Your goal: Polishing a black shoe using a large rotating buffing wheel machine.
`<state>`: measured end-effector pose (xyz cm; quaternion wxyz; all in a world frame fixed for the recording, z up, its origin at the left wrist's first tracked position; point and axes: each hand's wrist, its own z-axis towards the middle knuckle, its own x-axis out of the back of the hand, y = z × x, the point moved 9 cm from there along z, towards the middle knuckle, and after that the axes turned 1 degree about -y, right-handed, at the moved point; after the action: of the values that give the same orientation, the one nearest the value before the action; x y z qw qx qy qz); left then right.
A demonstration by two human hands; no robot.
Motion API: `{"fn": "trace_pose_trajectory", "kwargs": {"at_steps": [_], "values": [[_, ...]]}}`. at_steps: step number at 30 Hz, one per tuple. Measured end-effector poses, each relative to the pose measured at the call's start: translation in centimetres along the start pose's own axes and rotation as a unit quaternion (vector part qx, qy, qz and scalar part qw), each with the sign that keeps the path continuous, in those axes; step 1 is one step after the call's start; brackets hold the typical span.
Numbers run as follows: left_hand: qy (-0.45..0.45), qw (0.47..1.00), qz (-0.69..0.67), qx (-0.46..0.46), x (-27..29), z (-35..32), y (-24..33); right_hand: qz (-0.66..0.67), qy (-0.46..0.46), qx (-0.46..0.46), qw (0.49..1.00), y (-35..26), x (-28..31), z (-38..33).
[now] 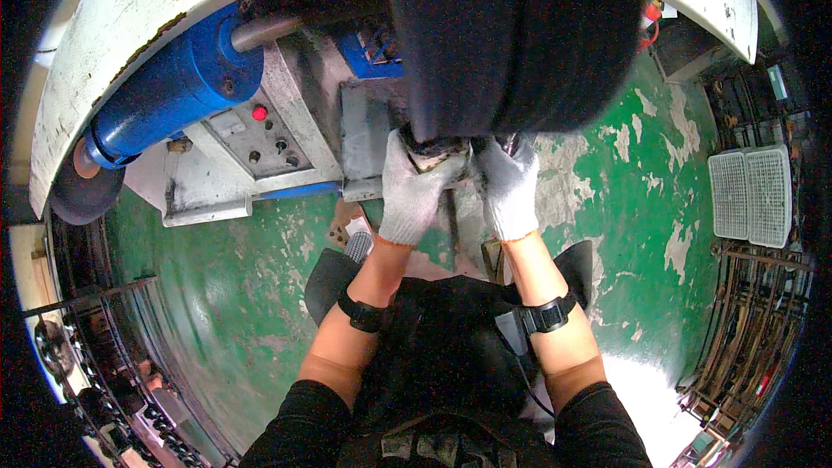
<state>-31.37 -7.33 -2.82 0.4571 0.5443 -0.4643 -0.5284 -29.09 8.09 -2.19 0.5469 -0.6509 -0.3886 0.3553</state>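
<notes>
My left hand (413, 191) and my right hand (510, 186), both in grey knit gloves, grip a small dark workpiece (440, 151) between them. They press it up against the underside of a big black wheel (511, 35) on a machine. The piece is mostly hidden by my fingers and the wheel. Black straps circle both wrists.
A grey machine body with a control panel and a red button (259, 112) stands to the left, under a blue cylinder (169, 91). A white curved guard (130, 0) arcs overhead. Worn green floor (624, 208) lies below. White crates (750, 195) sit at right; metal racks (95, 355) at lower left.
</notes>
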Motion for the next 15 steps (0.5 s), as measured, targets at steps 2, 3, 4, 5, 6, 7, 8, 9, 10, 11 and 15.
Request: {"fn": "trace_pose_trajectory", "kwargs": {"at_steps": [2,3,4,5,6,7,8,9,10,11,15], "values": [[-0.006,1.0,-0.015,0.004,-0.4,0.0,-0.1,0.026,0.026,-0.017,0.999,1.0,1.1,0.3],[-0.01,1.0,-0.023,0.0,-0.2,0.2,-0.3,0.035,0.017,0.001,0.999,1.0,1.2,0.2],[-0.014,0.999,-0.031,-0.003,0.0,0.2,-0.5,0.044,0.008,0.019,0.999,1.1,1.1,0.2],[-0.01,1.0,-0.029,-0.003,0.4,0.1,-0.8,-0.012,0.053,0.009,0.998,1.9,1.6,0.8],[-0.028,0.995,-0.09,0.027,-0.4,0.0,-0.6,-0.013,0.054,0.008,0.998,2.3,2.0,1.0],[-0.045,0.986,-0.15,0.058,-1.2,-0.1,-0.7,-0.037,0.071,0.009,0.997,2.7,2.7,1.2],[-0.047,0.986,-0.151,0.059,-1.4,-0.1,-0.9,-0.06,0.089,0.01,0.994,3.0,3.5,1.4],[-0.046,0.992,-0.114,0.038,-1.2,0.0,-0.8,-0.059,0.086,0.01,0.994,2.4,3.3,1.2],[-0.043,0.996,-0.076,0.019,-0.8,0.1,-0.8,-0.009,0.071,-0.017,0.997,1.8,3.0,0.7],[-0.04,0.996,-0.075,0.018,-0.4,0.2,-1.3,0.04,0.057,-0.044,0.997,1.4,2.6,0.4],[-0.025,1.0,-0.011,-0.004,0.0,0.3,-1.9,0.124,0.075,-0.047,0.988,-2.8,2.4,-0.7]]}}
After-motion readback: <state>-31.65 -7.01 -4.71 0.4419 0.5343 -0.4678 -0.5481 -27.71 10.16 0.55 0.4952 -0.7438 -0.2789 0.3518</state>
